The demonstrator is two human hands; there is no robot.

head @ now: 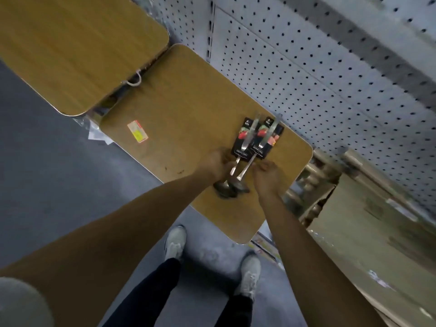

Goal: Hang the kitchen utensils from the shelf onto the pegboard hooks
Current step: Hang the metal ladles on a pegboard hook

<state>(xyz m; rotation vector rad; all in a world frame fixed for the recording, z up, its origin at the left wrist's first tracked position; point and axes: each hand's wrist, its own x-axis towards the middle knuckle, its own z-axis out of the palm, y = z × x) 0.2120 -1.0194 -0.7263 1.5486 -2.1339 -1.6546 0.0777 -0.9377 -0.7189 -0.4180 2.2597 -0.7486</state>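
- Landmark for all that follows: the large rounded-corner wooden board (188, 119) with a small red-and-yellow price sticker (137, 131) on its face.
- Two steel ladles on black printed backing cards show in front of the board's right part, side by side: the left carded ladle (243, 143) and the right carded ladle (265, 140).
- Their card tops reach towards the white perforated pegboard (330, 74) that runs behind the board. A pale hook (278, 118) juts out just above the right card; blur keeps me from saying whether either card is fully threaded on a hook.
- My reading: these two ladles are being hung or straightened right now, so the task is under way. No other hung utensils and no supply of unhung ones can be made out, so how much is left cannot be judged.
- The left hand (218, 165) sits at the lower edge of the left card, fingers curled against the handle there; it looks like a grip, though blur leaves that uncertain.
- The right hand (267, 177) lies just right of the right ladle's handle, below its card. Its fingertips (260, 165) bend towards the handle; whether they pinch it or only touch it I cannot tell.
- Both dark ladle bowls (230, 187) hang between the two wrists, over the board's lower right part.
- A second, similar wooden board (70, 50) lies up and left of the landmark.
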